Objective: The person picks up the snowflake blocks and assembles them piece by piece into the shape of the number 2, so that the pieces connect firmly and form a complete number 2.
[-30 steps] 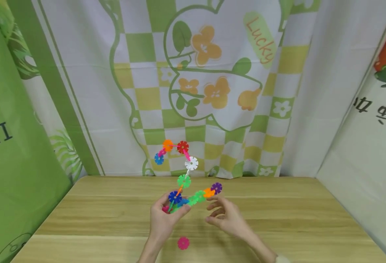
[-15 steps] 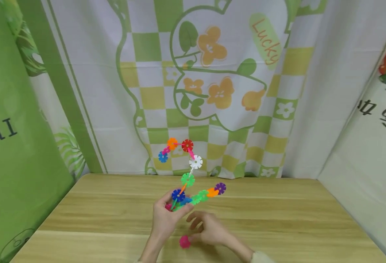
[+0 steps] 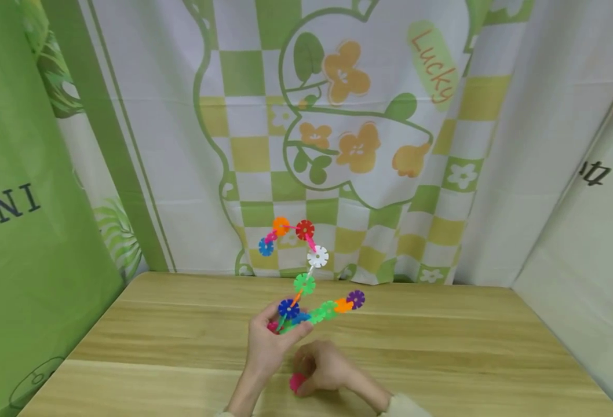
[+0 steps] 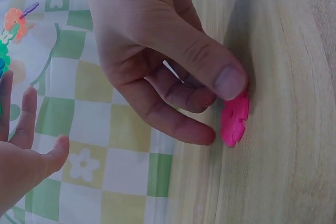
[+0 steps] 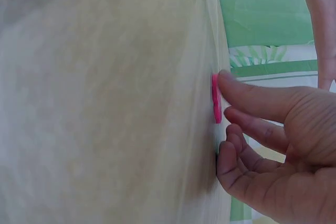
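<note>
My left hand (image 3: 267, 347) holds a chain of interlocking notched plastic discs (image 3: 304, 284) above the table. One branch of the chain rises and bends left to a blue disc; the other slants right to a purple disc (image 3: 356, 299). Below it, a single pink disc (image 4: 233, 121) lies flat on the wood. My right hand (image 3: 324, 365) is over this disc, its thumb touching the near edge and the other fingers bent. In the left wrist view, the index fingertip sits just beside the disc, with a small gap. The left palm hides some of the chain's joined pieces.
The wooden table (image 3: 442, 347) spreads out under both hands. A green and white checked curtain (image 3: 358, 174) hangs behind its far edge. A green cloth (image 3: 35, 202) stands at the left and a white printed one (image 3: 588, 231) at the right.
My right hand has come down and left from beside the chain's purple end to the pink disc. The left hand keeps its hold on the chain. The head view has turned slightly left.
</note>
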`<state>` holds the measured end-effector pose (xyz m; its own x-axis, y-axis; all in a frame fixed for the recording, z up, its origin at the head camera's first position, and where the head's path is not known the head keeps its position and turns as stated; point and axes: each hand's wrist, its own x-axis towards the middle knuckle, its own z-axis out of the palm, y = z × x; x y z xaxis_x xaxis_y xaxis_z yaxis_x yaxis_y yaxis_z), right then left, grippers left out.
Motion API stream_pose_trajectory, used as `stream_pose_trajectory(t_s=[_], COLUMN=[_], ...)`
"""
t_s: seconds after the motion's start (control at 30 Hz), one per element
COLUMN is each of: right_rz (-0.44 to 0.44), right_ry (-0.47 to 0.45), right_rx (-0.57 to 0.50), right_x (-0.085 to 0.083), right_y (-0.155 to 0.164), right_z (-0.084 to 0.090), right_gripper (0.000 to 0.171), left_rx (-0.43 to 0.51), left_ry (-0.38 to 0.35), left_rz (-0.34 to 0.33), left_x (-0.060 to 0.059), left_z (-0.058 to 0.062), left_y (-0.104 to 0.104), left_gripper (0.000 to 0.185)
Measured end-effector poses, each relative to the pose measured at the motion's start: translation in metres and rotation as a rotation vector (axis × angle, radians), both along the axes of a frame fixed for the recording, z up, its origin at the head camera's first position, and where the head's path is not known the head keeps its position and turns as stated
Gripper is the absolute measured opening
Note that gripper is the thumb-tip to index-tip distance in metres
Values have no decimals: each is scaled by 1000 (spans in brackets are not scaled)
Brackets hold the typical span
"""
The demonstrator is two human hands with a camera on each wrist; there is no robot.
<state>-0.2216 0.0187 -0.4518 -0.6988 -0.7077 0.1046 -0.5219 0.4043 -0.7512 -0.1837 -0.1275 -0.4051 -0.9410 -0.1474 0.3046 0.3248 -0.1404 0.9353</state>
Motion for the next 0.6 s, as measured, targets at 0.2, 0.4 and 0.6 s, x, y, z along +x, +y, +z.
stream_pose_trajectory(t_s=[0.2,0.4,0.6], right_rz=[8,10,-15], right_ry=[35,75,41], right_rx=[28,52,33], right_x=[2,5,8], right_y=[-2,-3,1], right_z=[0,1,2], right_gripper=[32,33,29], left_rx=[-17,-29,-32], left_ry=[15,19,19], left_rz=[11,1,-4], left_x=[0,-1,-2], left_z=[-1,-1,-3], left_y=[1,1,1], left_gripper=[49,47,45])
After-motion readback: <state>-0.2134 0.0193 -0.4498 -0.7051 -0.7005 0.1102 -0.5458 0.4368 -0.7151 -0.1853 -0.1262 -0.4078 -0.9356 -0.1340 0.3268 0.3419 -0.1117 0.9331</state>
